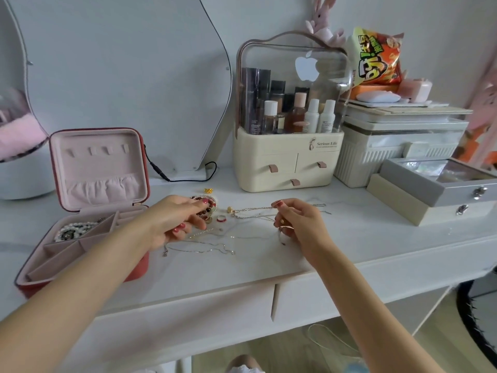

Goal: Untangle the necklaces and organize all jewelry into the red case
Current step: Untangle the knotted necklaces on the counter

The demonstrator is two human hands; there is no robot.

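Observation:
The red case (139, 266) lies open at the left, pink inside, with a pearl piece (74, 230) in its back compartment. My left hand (174, 222) curls round a dark red bead bracelet (208, 210) on the white tabletop. My right hand (298, 224) pinches a thin gold necklace (252, 211) whose chain stretches left to a gold bead (230, 210). A small pendant hangs under that hand. A red ring (221, 218) lies between the hands. Fine tangled chains (209, 249) sprawl in front of my left hand. A gold charm (208, 190) sits further back.
A cream cosmetics organiser (287, 162) with a clear lid stands behind the jewelry. Grey and beige boxes (435, 195) sit at the right, white bins behind them. A mirror (121, 76) and its black cable (183, 179) are behind the case. The table's front edge (242, 286) runs below.

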